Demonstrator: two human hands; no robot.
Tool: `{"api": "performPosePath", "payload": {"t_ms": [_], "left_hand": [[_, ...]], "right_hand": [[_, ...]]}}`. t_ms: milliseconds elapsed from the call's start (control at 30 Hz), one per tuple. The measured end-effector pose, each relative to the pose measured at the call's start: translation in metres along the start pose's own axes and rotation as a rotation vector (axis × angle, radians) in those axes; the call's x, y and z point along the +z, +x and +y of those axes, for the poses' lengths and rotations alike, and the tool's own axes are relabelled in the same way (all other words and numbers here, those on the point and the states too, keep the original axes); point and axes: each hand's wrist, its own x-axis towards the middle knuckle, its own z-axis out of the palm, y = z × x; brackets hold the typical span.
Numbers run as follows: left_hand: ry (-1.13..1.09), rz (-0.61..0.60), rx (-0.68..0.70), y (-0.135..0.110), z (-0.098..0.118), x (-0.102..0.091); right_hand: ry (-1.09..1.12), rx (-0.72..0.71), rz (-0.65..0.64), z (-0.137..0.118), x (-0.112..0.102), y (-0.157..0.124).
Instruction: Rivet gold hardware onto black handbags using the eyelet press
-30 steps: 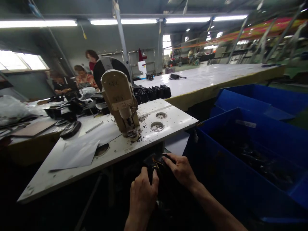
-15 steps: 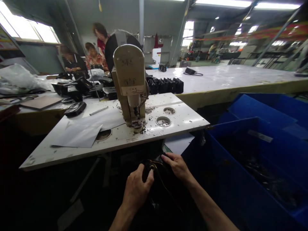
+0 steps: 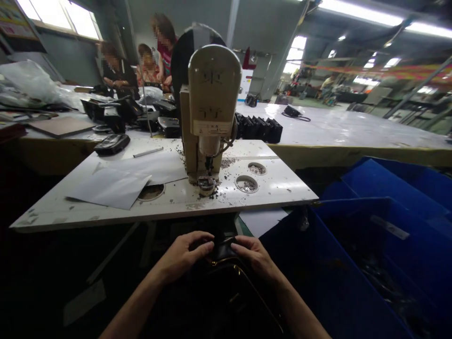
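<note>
Low in front of the person, below the near edge of the bench, sits the black soft bag with a gold-coloured zip [image 3: 226, 287], resting at lap height. Both hands are closed on its top rim: the left hand [image 3: 183, 254] curls its fingers over one end, and the right hand [image 3: 256, 256] pinches the other end, thumb and fingers close together, with the zip running between them.

The bag looks like thin leather or a leather-like sheet, dark and slightly glossy, so it is likely light, limp and a little slick; it should fold and sag wherever it is not held. The zip line and the seam beside it are probably the stiffest parts, and the rim just beside the zip, where the hands sit, seems the surest place to take hold. Much of its body is lost in shadow.

Above it the white flat-topped bench [image 3: 63, 212] carries a cream-coloured upright metal press machine [image 3: 212, 103] with a rounded head, dark crumbs scattered around its foot. Just right of the machine, two round recessed cups [image 3: 246, 184] are set into the top; to its left lie white paper sheets [image 3: 113, 186]. A row of small black pouches [image 3: 261, 129] stands behind. Deep blue rigid plastic crates [image 3: 353, 245] stand at the right.
</note>
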Motion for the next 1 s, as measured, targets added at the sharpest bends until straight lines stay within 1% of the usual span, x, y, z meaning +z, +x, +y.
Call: {"api": "performPosePath", "payload": {"t_ms": [33, 67, 100, 133, 167, 233, 300, 367, 467, 533, 633, 700, 767, 833, 900, 1000], "left_hand": [[-0.039, -0.127, -0.008, 0.001, 0.006, -0.005], [-0.063, -0.224, -0.006, 0.000, 0.012, -0.009], [-0.077, -0.285, 0.000, -0.001, 0.017, -0.012], [-0.086, -0.304, 0.003, -0.004, 0.019, -0.013], [-0.091, -0.285, -0.001, -0.006, 0.019, -0.014], [-0.104, -0.226, -0.027, -0.012, 0.013, -0.016], [-0.129, -0.190, -0.065, -0.017, 0.001, -0.018], [-0.170, -0.190, -0.084, -0.020, -0.014, -0.021], [-0.215, -0.169, -0.059, -0.024, -0.032, -0.030], [-0.223, -0.140, -0.035, -0.026, -0.041, -0.039], [-0.205, -0.069, 0.002, -0.031, -0.052, -0.058], [-0.175, -0.026, 0.041, -0.033, -0.057, -0.072], [-0.126, -0.029, 0.098, -0.035, -0.060, -0.086], [-0.073, -0.062, 0.151, -0.034, -0.060, -0.097], [-0.054, -0.092, 0.172, -0.033, -0.060, -0.105], [-0.069, -0.113, 0.151, -0.030, -0.060, -0.112]], "right_hand": [[0.026, 0.013, -0.020, -0.003, 0.005, 0.000], [0.045, 0.022, -0.030, -0.006, 0.010, 0.001], [0.056, 0.024, -0.032, -0.009, 0.014, 0.002], [0.063, 0.020, -0.030, -0.011, 0.019, 0.003], [0.068, 0.012, -0.029, -0.013, 0.023, 0.006], [0.051, -0.007, -0.035, -0.016, 0.033, 0.010], [-0.023, -0.029, -0.049, -0.020, 0.043, 0.015], [-0.134, -0.052, -0.054, -0.026, 0.055, 0.018], [-0.242, -0.043, -0.073, -0.038, 0.068, 0.018], [-0.302, -0.052, -0.083, -0.045, 0.071, 0.014], [-0.423, -0.080, -0.101, -0.054, 0.071, 0.004], [-0.437, -0.051, -0.158, -0.058, 0.072, -0.002], [-0.409, -0.007, -0.239, -0.061, 0.077, -0.005], [-0.408, 0.008, -0.284, -0.063, 0.087, -0.004], [-0.472, -0.014, -0.251, -0.064, 0.098, -0.001], [-0.588, -0.060, -0.140, -0.064, 0.111, 0.006]]}}
